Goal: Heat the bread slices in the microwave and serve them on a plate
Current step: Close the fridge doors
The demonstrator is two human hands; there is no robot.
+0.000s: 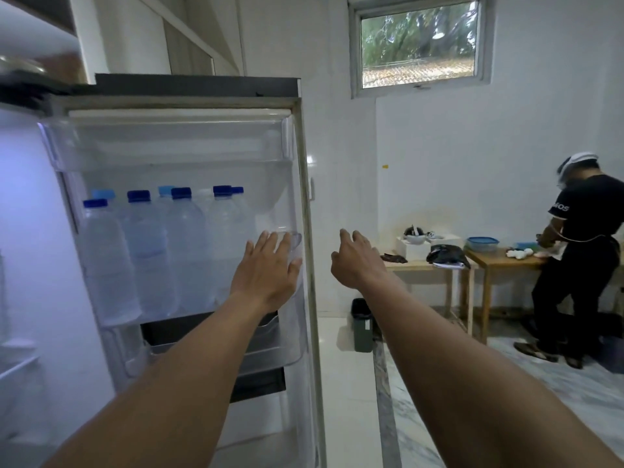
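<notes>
The fridge door (304, 204) stands wide open in front of me, its inner side facing me. My left hand (266, 268) lies flat with spread fingers against the clear door shelf near the door's right edge. My right hand (354, 258) is stretched out in the air just right of the door's edge, fingers loosely apart, holding nothing. No bread, plate or microwave is in view.
Several water bottles with blue caps (148, 251) fill the door shelf. The lit fridge interior (30, 265) is at the left. A green bin (363, 325) stands on the floor. Wooden tables (439, 265) line the right wall, where a person in black (580, 258) works.
</notes>
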